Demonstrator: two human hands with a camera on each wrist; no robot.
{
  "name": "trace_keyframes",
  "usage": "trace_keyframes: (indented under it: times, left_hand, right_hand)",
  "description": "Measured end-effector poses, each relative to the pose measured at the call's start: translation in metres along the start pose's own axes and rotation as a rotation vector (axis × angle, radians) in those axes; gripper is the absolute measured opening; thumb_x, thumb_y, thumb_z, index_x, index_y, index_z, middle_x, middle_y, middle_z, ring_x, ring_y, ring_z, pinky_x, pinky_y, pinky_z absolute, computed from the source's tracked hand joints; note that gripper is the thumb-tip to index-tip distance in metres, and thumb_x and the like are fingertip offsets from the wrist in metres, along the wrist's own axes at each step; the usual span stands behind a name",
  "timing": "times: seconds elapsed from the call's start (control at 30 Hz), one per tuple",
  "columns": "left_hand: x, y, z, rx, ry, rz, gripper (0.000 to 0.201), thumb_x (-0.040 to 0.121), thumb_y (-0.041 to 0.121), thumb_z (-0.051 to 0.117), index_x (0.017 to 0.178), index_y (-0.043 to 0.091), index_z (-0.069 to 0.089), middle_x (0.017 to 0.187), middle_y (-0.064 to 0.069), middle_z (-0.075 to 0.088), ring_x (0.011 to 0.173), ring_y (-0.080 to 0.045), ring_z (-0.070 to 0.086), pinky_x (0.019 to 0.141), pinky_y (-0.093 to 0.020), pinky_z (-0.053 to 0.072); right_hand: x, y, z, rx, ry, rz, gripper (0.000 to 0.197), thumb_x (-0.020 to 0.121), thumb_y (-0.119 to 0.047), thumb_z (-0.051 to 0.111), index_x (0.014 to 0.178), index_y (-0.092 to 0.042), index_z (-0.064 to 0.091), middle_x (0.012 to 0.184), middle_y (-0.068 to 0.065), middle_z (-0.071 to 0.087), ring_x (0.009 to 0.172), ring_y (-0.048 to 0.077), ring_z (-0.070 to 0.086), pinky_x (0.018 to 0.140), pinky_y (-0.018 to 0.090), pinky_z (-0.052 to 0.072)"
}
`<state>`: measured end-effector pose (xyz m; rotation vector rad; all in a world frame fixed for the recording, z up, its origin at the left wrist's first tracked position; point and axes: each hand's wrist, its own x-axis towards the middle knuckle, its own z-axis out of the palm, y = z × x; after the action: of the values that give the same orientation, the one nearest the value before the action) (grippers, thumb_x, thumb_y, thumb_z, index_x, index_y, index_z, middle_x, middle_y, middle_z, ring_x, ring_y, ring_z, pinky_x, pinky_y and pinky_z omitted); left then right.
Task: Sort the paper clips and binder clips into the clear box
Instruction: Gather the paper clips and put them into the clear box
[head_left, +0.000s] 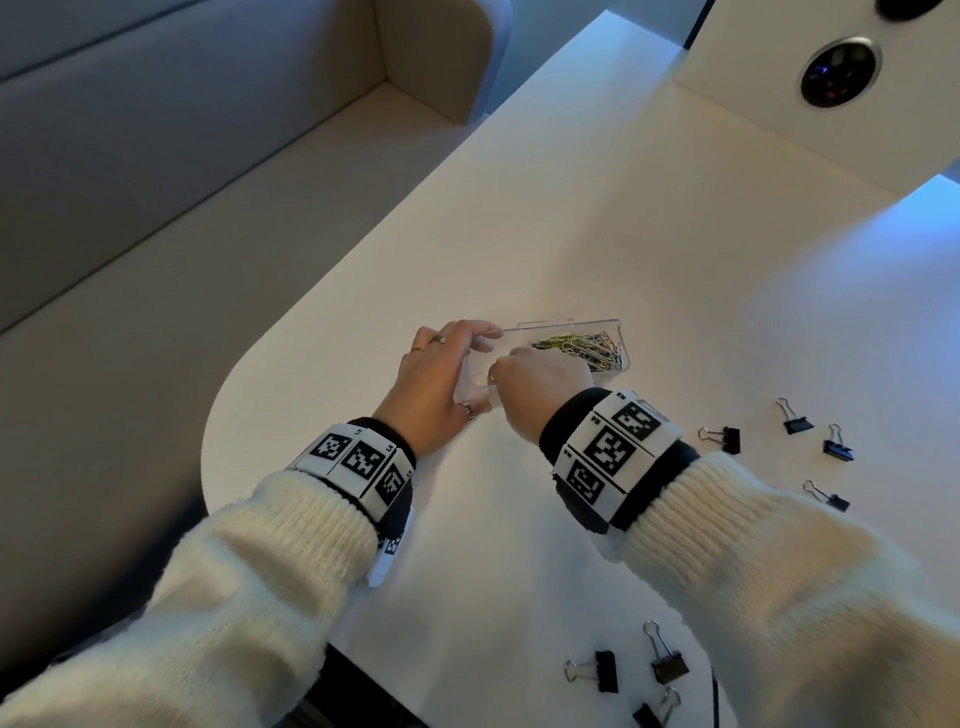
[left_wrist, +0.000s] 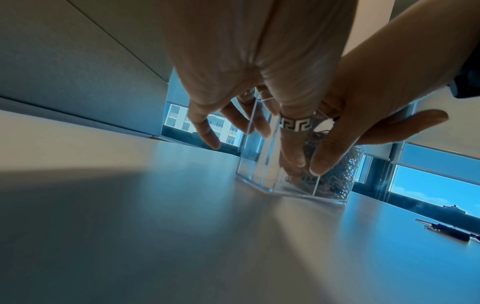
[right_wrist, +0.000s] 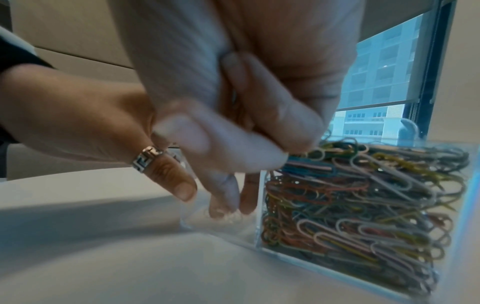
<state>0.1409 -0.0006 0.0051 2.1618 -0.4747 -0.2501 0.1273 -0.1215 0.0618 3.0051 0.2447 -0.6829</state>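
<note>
A clear box (head_left: 615, 332) stands on the white table (head_left: 597, 234), split in two by a divider. Its right compartment is packed with coloured paper clips (head_left: 582, 349) (right_wrist: 363, 195). My left hand (head_left: 441, 376) holds the box's left end, its ringed thumb (right_wrist: 166, 174) on the near wall (left_wrist: 255, 164). My right hand (head_left: 540, 382) reaches down into the left compartment with two fingers (right_wrist: 226, 197) near its floor. Some small wire thing (left_wrist: 298, 178) lies under those fingertips; whether they grip it is unclear. Several black binder clips (head_left: 724, 439) lie loose on the table.
More binder clips lie at the front right (head_left: 667, 660), near the table's edge, and one shows low in the left wrist view (left_wrist: 441, 230). The table's rounded left edge (head_left: 218, 415) borders a beige bench. A white raised block with a round port (head_left: 839, 70) stands at the back right.
</note>
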Motion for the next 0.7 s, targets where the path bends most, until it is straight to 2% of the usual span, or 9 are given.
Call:
trace_keyframes:
  times: [0.1, 0.2, 0.3, 0.37, 0.43, 0.5, 0.63, 0.7]
  left_hand:
    - [0.000, 0.000, 0.001, 0.007, 0.002, 0.006, 0.058, 0.075, 0.016, 0.071, 0.124, 0.024, 0.043, 0.110, 0.014, 0.049, 0.102, -0.011, 0.033, 0.098, -0.037, 0.033]
    - [0.000, 0.000, 0.000, 0.006, 0.001, 0.009, 0.058, 0.073, 0.013, 0.070, 0.124, 0.023, 0.043, 0.112, 0.011, 0.051, 0.100, -0.012, 0.033, 0.096, -0.036, 0.034]
    - [0.001, 0.000, 0.000, 0.009, -0.003, 0.004, 0.062, 0.070, 0.008, 0.072, 0.124, 0.022, 0.043, 0.110, 0.013, 0.049, 0.098, -0.012, 0.032, 0.095, -0.035, 0.034]
    - [0.001, 0.000, 0.000, 0.004, -0.006, -0.005, 0.066, 0.069, 0.005, 0.073, 0.125, 0.020, 0.043, 0.110, 0.013, 0.048, 0.097, -0.011, 0.031, 0.095, -0.032, 0.034]
    - [0.002, 0.001, 0.000, 0.010, -0.006, 0.006, 0.066, 0.068, 0.004, 0.073, 0.125, 0.018, 0.043, 0.110, 0.012, 0.048, 0.096, -0.010, 0.031, 0.092, -0.027, 0.031]
    - [0.002, 0.000, 0.000, 0.020, -0.009, 0.022, 0.066, 0.069, 0.003, 0.072, 0.125, 0.018, 0.043, 0.110, 0.011, 0.049, 0.096, -0.011, 0.031, 0.087, -0.021, 0.028]
    - [0.004, -0.001, 0.001, 0.017, -0.015, 0.015, 0.065, 0.069, 0.000, 0.070, 0.124, 0.020, 0.043, 0.108, 0.010, 0.050, 0.096, -0.010, 0.031, 0.081, -0.013, 0.025]
    - [0.005, -0.001, 0.001, 0.017, -0.021, 0.008, 0.065, 0.069, 0.000, 0.071, 0.124, 0.020, 0.043, 0.108, 0.009, 0.050, 0.096, -0.011, 0.031, 0.081, -0.006, 0.026]
  right_hand:
    - [-0.004, 0.003, 0.009, 0.043, 0.091, -0.020, 0.029, 0.092, -0.006, 0.042, 0.117, -0.013, 0.054, 0.112, 0.005, 0.055, 0.100, 0.028, 0.059, 0.066, 0.032, 0.036]
    - [-0.011, 0.012, 0.016, 0.149, 0.251, -0.048, 0.015, 0.091, -0.016, 0.049, 0.103, -0.018, 0.058, 0.101, -0.001, 0.057, 0.091, 0.024, 0.062, 0.061, 0.029, 0.038]
    - [-0.019, 0.028, 0.017, 0.478, 0.324, -0.045, 0.007, 0.086, -0.024, 0.059, 0.088, -0.019, 0.064, 0.094, -0.004, 0.061, 0.075, 0.016, 0.059, 0.059, 0.028, 0.044]
    - [-0.024, 0.042, 0.017, 0.700, 0.446, -0.026, 0.003, 0.082, -0.018, 0.065, 0.078, -0.017, 0.066, 0.084, -0.004, 0.061, 0.058, 0.003, 0.055, 0.053, 0.025, 0.041]
    - [-0.025, 0.059, 0.019, 0.768, 0.572, 0.008, 0.005, 0.080, -0.014, 0.067, 0.076, -0.016, 0.067, 0.079, -0.006, 0.058, 0.048, -0.001, 0.050, 0.054, 0.023, 0.040]
    - [-0.025, 0.073, 0.022, 0.721, 0.622, 0.019, 0.004, 0.080, -0.013, 0.067, 0.077, -0.014, 0.069, 0.080, -0.006, 0.058, 0.052, -0.001, 0.047, 0.059, 0.026, 0.043]
    - [-0.021, 0.079, 0.031, 0.599, 0.604, -0.113, 0.012, 0.084, -0.015, 0.061, 0.083, -0.010, 0.073, 0.087, 0.002, 0.063, 0.070, 0.022, 0.061, 0.067, 0.035, 0.052]
    - [-0.019, 0.077, 0.032, 0.593, 0.602, -0.154, 0.013, 0.083, -0.014, 0.062, 0.085, -0.009, 0.073, 0.086, 0.006, 0.064, 0.073, 0.025, 0.061, 0.068, 0.032, 0.051]
